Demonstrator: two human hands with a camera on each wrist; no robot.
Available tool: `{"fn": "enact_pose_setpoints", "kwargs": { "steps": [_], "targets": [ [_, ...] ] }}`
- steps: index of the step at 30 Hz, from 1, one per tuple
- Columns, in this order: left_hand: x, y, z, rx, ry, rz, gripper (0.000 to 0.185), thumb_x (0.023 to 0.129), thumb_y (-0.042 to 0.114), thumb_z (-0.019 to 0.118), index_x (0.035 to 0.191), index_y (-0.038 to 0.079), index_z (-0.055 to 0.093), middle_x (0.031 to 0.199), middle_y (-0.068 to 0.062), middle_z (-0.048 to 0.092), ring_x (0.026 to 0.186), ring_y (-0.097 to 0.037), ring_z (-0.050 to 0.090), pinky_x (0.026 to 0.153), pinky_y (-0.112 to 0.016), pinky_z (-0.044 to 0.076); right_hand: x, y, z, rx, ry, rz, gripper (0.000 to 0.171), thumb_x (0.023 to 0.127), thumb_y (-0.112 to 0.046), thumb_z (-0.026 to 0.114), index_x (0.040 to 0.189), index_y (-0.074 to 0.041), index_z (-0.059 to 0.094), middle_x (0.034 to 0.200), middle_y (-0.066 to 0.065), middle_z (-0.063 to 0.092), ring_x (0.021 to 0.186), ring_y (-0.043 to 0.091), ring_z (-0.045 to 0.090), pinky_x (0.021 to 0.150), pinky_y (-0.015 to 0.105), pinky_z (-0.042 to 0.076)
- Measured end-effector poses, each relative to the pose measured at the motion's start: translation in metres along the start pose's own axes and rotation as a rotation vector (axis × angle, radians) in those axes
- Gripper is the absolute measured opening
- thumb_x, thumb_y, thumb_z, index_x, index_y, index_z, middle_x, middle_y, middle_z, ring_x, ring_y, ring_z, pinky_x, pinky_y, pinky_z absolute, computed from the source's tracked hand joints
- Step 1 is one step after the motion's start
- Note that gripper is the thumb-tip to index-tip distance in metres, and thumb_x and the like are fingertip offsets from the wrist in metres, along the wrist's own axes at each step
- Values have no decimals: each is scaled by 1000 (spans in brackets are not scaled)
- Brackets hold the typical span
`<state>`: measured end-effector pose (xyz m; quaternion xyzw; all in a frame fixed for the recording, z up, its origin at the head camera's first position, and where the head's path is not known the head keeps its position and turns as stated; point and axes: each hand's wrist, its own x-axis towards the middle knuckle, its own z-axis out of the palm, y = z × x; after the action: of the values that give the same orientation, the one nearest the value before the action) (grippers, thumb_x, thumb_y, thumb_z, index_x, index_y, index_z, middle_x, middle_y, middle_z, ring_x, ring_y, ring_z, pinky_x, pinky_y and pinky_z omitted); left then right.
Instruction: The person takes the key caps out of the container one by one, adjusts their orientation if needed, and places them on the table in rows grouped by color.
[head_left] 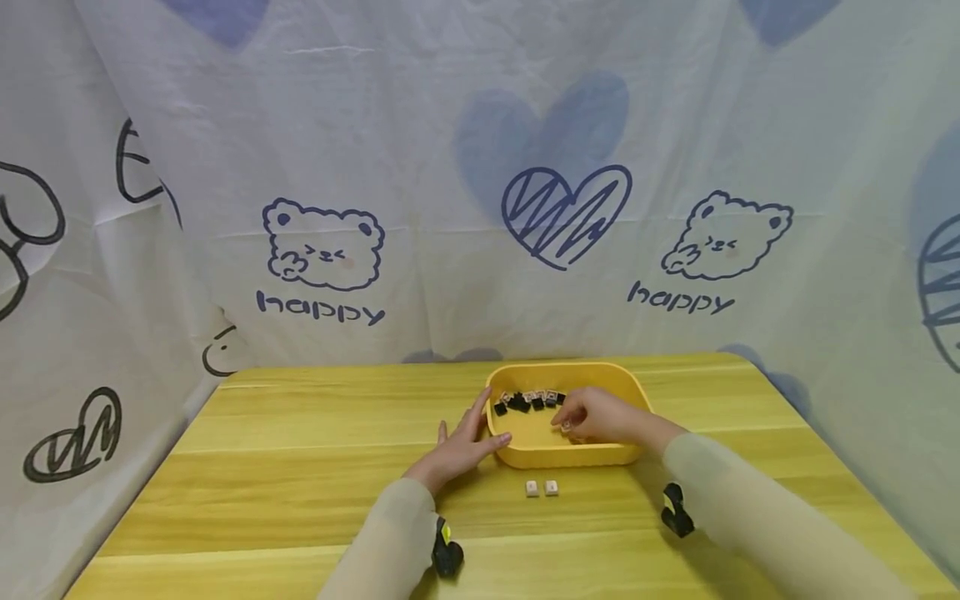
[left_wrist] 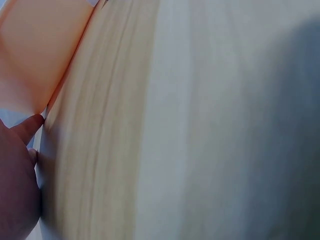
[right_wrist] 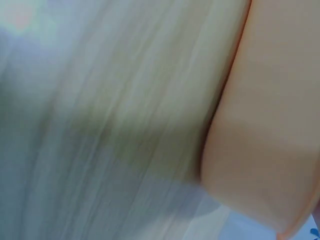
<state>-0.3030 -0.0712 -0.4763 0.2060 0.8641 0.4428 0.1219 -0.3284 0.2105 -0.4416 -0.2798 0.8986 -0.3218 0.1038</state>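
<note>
A yellow rectangular tray [head_left: 570, 457] stands on the wooden table, with small black keycaps [head_left: 519, 403] and white keycaps [head_left: 538, 395] gathered along its far left side. My left hand [head_left: 459, 454] rests against the tray's left side, fingers spread and thumb over the near left corner. In the left wrist view, part of that hand [left_wrist: 20, 180] shows beside the tray wall [left_wrist: 45, 50]. My right hand [head_left: 596, 414] reaches inside the tray and pinches a white keycap [head_left: 566, 427] at its fingertips. The tray's outer wall [right_wrist: 265, 115] fills the right wrist view's right side.
Two white keycaps [head_left: 542, 488] sit side by side on the table [head_left: 300, 483] in front of the tray. A white curtain [head_left: 427, 183] with printed hearts and bears hangs behind the table and along both sides.
</note>
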Motion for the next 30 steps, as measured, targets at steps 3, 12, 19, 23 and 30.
{"fn": "enact_pose_setpoints", "kwargs": {
  "steps": [3, 12, 19, 23, 30],
  "targets": [
    [0, 0, 0, 4, -1, -2, 85, 96, 52, 54, 158, 29, 0, 155, -14, 33, 147, -33, 5, 109, -59, -18, -3, -7, 0, -24, 6, -49, 21, 84, 1, 73, 104, -5, 76, 87, -2, 61, 76, 13, 57, 67, 26, 54],
    [-1, 1, -1, -7, -11, 8, 85, 96, 53, 52, 158, 30, -1, 155, -14, 32, 148, -29, 5, 109, -58, -19, -15, -24, -4, -47, 36, -121, 26, 85, 2, 68, 110, -3, 73, 92, -1, 63, 76, 11, 56, 67, 26, 53],
    [0, -1, 0, -19, -10, 8, 85, 96, 54, 53, 157, 32, -2, 155, -14, 31, 148, -29, 5, 109, -58, -20, -28, -34, -8, -7, 53, -160, 26, 85, 3, 66, 110, 0, 73, 93, -3, 62, 79, 11, 58, 71, 27, 55],
    [0, -2, 0, -21, -9, 9, 86, 96, 54, 53, 157, 32, -2, 155, -14, 31, 148, -29, 4, 109, -58, -20, -36, -38, -7, 30, 65, -154, 22, 86, 3, 66, 105, -2, 74, 93, -3, 61, 81, 13, 58, 72, 27, 55],
    [0, -1, 0, -24, -14, 1, 87, 95, 55, 53, 158, 31, -2, 155, -15, 31, 148, -31, 3, 109, -58, -20, -51, -39, -4, 103, 104, -162, 21, 84, 8, 67, 101, -3, 75, 93, 3, 54, 80, 15, 57, 72, 27, 56]
  ]
}}
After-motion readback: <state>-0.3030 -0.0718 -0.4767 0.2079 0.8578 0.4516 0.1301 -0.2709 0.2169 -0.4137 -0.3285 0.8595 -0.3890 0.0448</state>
